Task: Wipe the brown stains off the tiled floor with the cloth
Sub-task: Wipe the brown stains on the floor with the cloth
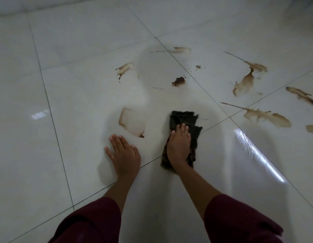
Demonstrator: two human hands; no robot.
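The person wears a dark maroon top with loose, wide sleeves. The left sleeve (92, 223) ends well above the wrist, so the forearm below it is bare. The right sleeve (239, 220) has the same dark maroon colour and the same plain cloth, with soft folds and no print or marking. Its edge is also loose around the arm. The left hand (125, 155) and the right hand (179, 146) are bare, with short nails.
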